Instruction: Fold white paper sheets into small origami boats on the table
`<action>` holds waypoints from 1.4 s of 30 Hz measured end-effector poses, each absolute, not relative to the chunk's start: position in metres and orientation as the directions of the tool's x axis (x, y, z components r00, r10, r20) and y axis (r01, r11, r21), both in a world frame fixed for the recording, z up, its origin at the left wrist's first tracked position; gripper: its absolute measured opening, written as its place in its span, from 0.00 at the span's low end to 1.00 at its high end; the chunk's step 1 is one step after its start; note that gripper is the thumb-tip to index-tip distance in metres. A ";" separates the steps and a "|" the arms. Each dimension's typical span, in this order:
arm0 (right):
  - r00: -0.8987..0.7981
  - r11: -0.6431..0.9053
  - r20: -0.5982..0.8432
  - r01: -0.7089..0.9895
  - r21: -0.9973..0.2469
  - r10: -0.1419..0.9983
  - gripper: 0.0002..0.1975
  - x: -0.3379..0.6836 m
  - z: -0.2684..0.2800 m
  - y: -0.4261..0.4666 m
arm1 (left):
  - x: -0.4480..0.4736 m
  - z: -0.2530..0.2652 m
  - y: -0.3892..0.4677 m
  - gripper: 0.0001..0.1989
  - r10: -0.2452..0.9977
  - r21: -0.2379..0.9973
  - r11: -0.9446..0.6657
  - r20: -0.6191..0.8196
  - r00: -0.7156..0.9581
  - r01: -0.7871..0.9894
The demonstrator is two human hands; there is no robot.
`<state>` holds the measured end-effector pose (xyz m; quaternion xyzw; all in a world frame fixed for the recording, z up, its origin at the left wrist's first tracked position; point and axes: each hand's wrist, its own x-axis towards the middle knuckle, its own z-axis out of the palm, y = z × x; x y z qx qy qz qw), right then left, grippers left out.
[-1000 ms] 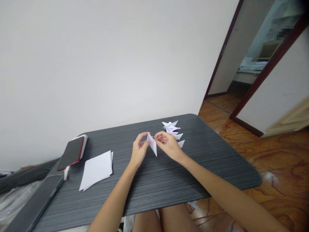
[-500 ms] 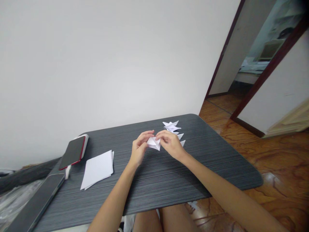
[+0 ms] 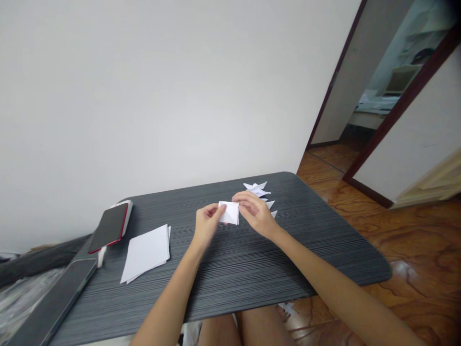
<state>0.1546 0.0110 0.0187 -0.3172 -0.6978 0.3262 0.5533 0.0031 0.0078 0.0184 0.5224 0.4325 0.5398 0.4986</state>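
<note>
Both hands hold one small folded white paper piece (image 3: pixel 229 212) just above the dark grey table (image 3: pixel 252 269). My left hand (image 3: pixel 206 226) pinches its left edge. My right hand (image 3: pixel 255 214) grips its right side from above. The piece shows a flat, roughly square face toward me. Just behind my right hand lies a row of finished folded paper pieces (image 3: pixel 260 193) with pointed tips. A stack of white paper sheets (image 3: pixel 146 253) lies on the table to the left of my left arm.
A red-edged phone (image 3: pixel 109 228) rests on a white block at the table's left rear corner. A dark flat device (image 3: pixel 46 307) lies at the front left. A white wall stands behind the table. Wooden floor and an open doorway (image 3: pixel 382 91) are to the right.
The paper piece went from a narrow diamond held on edge to a flat square face spread between both hands. The hands stayed in the same spot above the table.
</note>
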 end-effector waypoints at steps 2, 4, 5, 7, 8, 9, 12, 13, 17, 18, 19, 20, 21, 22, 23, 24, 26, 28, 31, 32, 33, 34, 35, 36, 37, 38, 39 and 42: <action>-0.178 0.421 0.412 0.015 -0.907 0.894 0.11 0.152 0.015 0.014 | 0.004 0.019 0.006 0.13 0.984 0.984 -0.177 0.177 -0.004 -0.033; -0.193 0.308 0.300 0.014 -0.951 0.934 0.10 0.150 0.012 0.017 | 0.005 0.020 0.004 0.13 0.977 0.977 -0.210 0.211 -0.015 0.031; -0.200 0.278 0.268 0.021 -0.960 0.942 0.09 0.149 0.011 0.018 | 0.006 0.020 0.003 0.12 0.975 0.973 -0.221 0.223 -0.014 0.062; -0.211 0.249 0.240 0.016 -0.968 0.948 0.09 0.150 0.011 0.019 | 0.006 0.019 0.002 0.12 0.970 0.965 -0.243 0.245 -0.003 0.103; -0.221 0.242 0.234 0.007 -0.970 0.947 0.09 0.150 0.012 0.019 | 0.006 0.019 0.002 0.12 0.966 0.960 -0.257 0.258 0.005 0.109; -0.235 0.238 0.231 0.000 -0.971 0.944 0.09 0.151 0.013 0.018 | 0.006 0.019 0.002 0.12 0.961 0.955 -0.275 0.275 0.011 0.109; -0.284 0.241 0.231 0.001 -0.971 0.931 0.09 0.155 0.016 0.017 | 0.003 0.018 0.003 0.12 0.942 0.931 -0.334 0.335 0.019 0.150; -0.309 0.240 0.226 0.005 -0.971 0.924 0.08 0.155 0.017 0.017 | 0.002 0.017 0.003 0.12 0.937 0.919 -0.347 0.349 0.024 0.187; -0.419 0.182 0.154 0.027 -0.983 0.895 0.09 0.156 0.018 0.015 | 0.001 0.018 0.003 0.13 0.935 0.893 -0.352 0.350 0.058 0.282; -0.424 0.170 0.143 0.026 -0.985 0.894 0.09 0.155 0.018 0.015 | 0.002 0.018 0.002 0.13 0.942 0.904 -0.333 0.329 0.063 0.267; -0.415 0.163 0.141 0.018 -0.986 0.899 0.10 0.154 0.019 0.015 | 0.003 0.019 0.002 0.14 0.953 0.923 -0.302 0.291 0.083 0.239; -0.394 0.163 0.148 0.003 -0.987 0.907 0.10 0.154 0.019 0.015 | 0.003 0.019 0.002 0.14 0.963 0.944 -0.260 0.240 0.121 0.205; -0.362 0.164 0.158 -0.014 -0.986 0.919 0.10 0.154 0.019 0.015 | 0.004 0.019 0.002 0.15 0.968 0.963 -0.210 0.180 0.177 0.170; -0.323 0.164 0.165 -0.031 -0.986 0.932 0.10 0.154 0.019 0.015 | 0.005 0.019 0.003 0.15 0.962 0.977 -0.159 0.122 0.244 0.138; -0.284 0.163 0.168 -0.043 -0.986 0.944 0.11 0.154 0.020 0.015 | 0.006 0.019 0.003 0.15 0.948 0.987 -0.114 0.074 0.308 0.112; -0.245 0.161 0.168 -0.050 -0.986 0.955 0.11 0.154 0.020 0.015 | 0.006 0.019 0.003 0.14 0.933 0.993 -0.077 0.041 0.357 0.089; -0.184 0.165 0.173 -0.056 -0.985 0.968 0.11 0.155 0.020 0.016 | 0.007 0.018 0.004 0.14 0.915 0.998 -0.029 0.006 0.404 0.051; -0.157 0.182 0.189 -0.058 -0.982 0.969 0.11 0.156 0.020 0.017 | 0.008 0.017 0.004 0.14 0.901 0.999 0.000 -0.015 0.433 0.036; -0.223 0.196 0.201 -0.043 -0.980 0.954 0.11 0.156 0.020 0.017 | 0.009 0.014 0.004 0.19 0.904 0.998 -0.012 -0.017 0.427 0.066; -0.259 0.198 0.199 -0.032 -0.980 0.945 0.11 0.156 0.020 0.017 | 0.009 0.013 0.004 0.21 0.919 0.995 -0.048 0.009 0.394 0.089; -0.291 0.200 0.196 -0.018 -0.980 0.936 0.11 0.156 0.020 0.017 | 0.008 0.013 0.004 0.22 0.936 0.989 -0.094 0.048 0.349 0.117; -0.321 0.202 0.193 -0.004 -0.979 0.927 0.11 0.156 0.020 0.016 | 0.008 0.013 0.003 0.21 0.951 0.979 -0.143 0.095 0.296 0.144; -0.345 0.204 0.188 0.011 -0.979 0.919 0.11 0.156 0.020 0.016 | 0.007 0.013 0.003 0.20 0.961 0.968 -0.186 0.144 0.238 0.167; -0.369 0.205 0.181 0.027 -0.978 0.912 0.11 0.156 0.019 0.015 | 0.006 0.013 0.003 0.19 0.966 0.958 -0.216 0.182 0.185 0.187; -0.390 0.204 0.173 0.041 -0.978 0.905 0.11 0.155 0.019 0.014 | 0.005 0.014 0.003 0.18 0.968 0.951 -0.231 0.205 0.143 0.204; -0.405 0.201 0.165 0.049 -0.978 0.899 0.11 0.155 0.018 0.013 | 0.004 0.014 0.003 0.18 0.970 0.945 -0.238 0.219 0.108 0.222; -0.415 0.198 0.159 0.053 -0.979 0.896 0.11 0.154 0.018 0.013 | 0.003 0.014 0.003 0.18 0.970 0.938 -0.244 0.231 0.079 0.245; -0.401 0.189 0.156 0.044 -0.981 0.903 0.11 0.151 0.016 0.011 | 0.000 0.014 0.005 0.19 0.965 0.909 -0.258 0.259 0.043 0.328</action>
